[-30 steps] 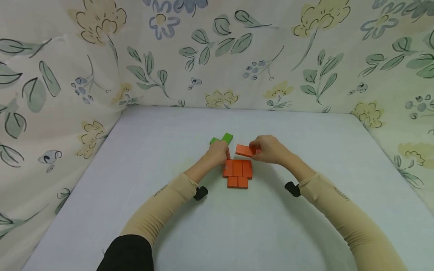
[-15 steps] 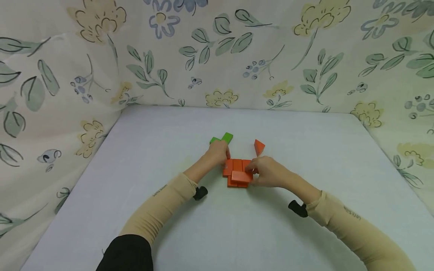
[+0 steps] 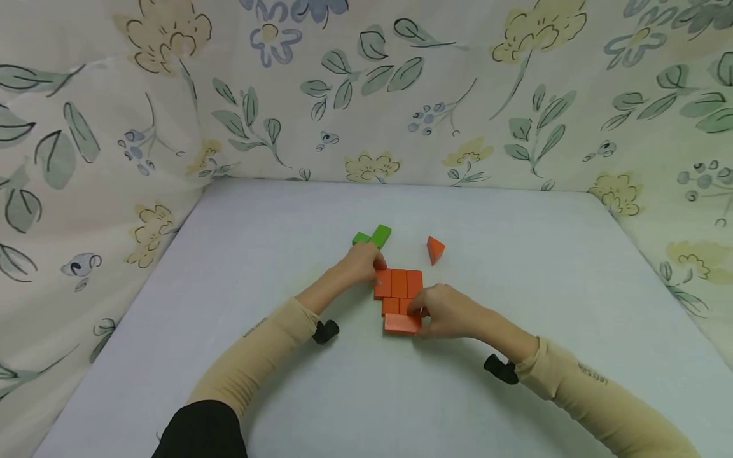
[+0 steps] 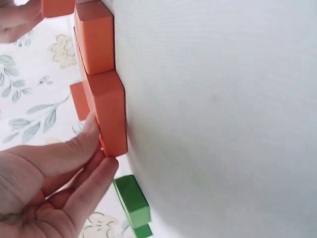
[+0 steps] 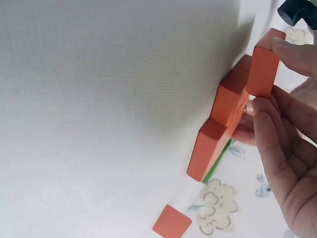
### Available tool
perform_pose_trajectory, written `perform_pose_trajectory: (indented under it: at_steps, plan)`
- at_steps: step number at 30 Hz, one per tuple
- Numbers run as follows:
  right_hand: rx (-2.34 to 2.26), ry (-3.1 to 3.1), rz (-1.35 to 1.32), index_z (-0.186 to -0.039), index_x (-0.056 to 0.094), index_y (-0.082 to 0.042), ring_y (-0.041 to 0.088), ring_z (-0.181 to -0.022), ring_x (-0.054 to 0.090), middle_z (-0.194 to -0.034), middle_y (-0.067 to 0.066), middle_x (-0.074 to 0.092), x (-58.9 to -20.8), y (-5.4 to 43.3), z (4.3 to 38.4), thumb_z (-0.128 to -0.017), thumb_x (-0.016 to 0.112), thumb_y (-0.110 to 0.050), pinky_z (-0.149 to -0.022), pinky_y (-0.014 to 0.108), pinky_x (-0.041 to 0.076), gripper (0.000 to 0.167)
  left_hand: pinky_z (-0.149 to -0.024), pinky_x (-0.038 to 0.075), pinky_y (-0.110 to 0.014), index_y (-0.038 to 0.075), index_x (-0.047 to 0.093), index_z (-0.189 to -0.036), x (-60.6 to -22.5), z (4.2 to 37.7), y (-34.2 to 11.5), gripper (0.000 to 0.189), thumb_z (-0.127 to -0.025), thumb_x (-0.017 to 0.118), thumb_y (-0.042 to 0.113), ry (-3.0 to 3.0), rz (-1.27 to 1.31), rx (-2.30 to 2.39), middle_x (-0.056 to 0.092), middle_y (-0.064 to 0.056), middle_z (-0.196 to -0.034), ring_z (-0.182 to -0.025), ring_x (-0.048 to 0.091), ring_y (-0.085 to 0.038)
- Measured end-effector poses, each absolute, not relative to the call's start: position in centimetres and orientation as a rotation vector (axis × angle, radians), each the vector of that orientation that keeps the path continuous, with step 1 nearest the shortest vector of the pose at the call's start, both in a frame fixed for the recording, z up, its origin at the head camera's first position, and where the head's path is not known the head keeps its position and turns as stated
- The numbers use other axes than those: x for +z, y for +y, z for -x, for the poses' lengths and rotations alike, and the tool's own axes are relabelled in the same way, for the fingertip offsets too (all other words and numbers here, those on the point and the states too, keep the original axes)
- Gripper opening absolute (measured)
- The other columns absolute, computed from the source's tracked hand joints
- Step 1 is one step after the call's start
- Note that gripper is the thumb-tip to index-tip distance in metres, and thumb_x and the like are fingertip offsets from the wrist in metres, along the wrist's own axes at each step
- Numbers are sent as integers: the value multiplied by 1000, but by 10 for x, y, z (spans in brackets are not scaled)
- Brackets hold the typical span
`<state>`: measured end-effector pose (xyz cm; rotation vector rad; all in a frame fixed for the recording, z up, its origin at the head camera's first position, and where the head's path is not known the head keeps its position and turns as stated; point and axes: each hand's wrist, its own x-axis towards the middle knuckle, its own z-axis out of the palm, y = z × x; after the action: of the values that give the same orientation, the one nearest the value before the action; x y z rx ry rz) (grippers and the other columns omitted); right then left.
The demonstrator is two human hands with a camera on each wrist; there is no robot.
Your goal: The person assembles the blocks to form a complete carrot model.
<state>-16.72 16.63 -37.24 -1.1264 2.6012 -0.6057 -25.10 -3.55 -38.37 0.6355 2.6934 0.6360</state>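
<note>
Right hand [image 3: 449,312] pinches an orange rectangular block [image 3: 403,324]; left hand [image 3: 357,261] pinches the orange block cluster [image 3: 399,283] beyond. Lower it level!

You, dressed in beige and black.
Behind your bare left hand [image 3: 361,262], a close-fitting beige left sleeve [image 3: 260,353] starts past the wrist, with dark left lettering [image 3: 254,327] on its outer side, too small to read, and creases farther back, where a black upper sleeve [image 3: 200,429] meets it. Behind your bare right hand [image 3: 452,313], a matching right sleeve [image 3: 618,401] has a loosely bunched cuff and similar dark right lettering [image 3: 592,373]. By each cuff, behind the hand, juts a stubby black cylinder: the left wrist camera [image 3: 326,332] and the right wrist camera [image 3: 501,369].
</note>
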Motion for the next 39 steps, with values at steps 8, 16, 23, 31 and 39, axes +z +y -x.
perform_pose_trajectory:
  at_steps: [8, 16, 23, 31, 39]
  plan:
    - [-595, 2609, 1137, -95, 74, 0, 13, -73, 60, -86, 1, 69, -379, 165, 167, -72, 84, -8, -67, 23, 52, 26, -84, 51, -28, -3, 69, -114, -391, 253, -54, 39, -79, 81, 8, 2564, -794, 848, 70, -12, -109, -97, 63, -22]
    - [-569, 2622, 1102, -97, 74, -1, 12, -72, 57, -84, 0, 68, -378, 162, 164, -73, 83, -10, -67, 23, 51, 27, -90, 49, -30, 1, 65, -124, -400, 253, -65, 56, -73, 86, 12, 2499, -760, 975, 65, -10, -123, -108, 62, -23]
    - [-575, 2621, 1105, -97, 74, -1, 10, -73, 58, -85, 0, 69, -380, 161, 162, -72, 84, -10, -68, 24, 51, 28, -88, 50, -28, -1, 67, -121, -402, 254, -66, 51, -74, 84, 7, 2490, -751, 1026, 67, -12, -118, -103, 64, -23]
    - [-544, 2635, 1101, -97, 74, 0, 13, -77, 60, -88, 2, 70, -382, 160, 162, -73, 83, -7, -72, 28, 53, 27, -86, 51, -27, -2, 68, -118, -402, 255, -67, 47, -74, 84, 6, 2461, -737, 1037, 68, -13, -114, -100, 65, -23]
    - [-524, 2672, 1060, -97, 75, 0, 15, -76, 59, -86, 2, 69, -379, 159, 159, -75, 83, -10, -70, 26, 52, 25, -86, 51, -27, -1, 67, -119, -402, 256, -67, 48, -75, 83, 6, 2437, -710, 1037, 67, -12, -116, -100, 63, -21]
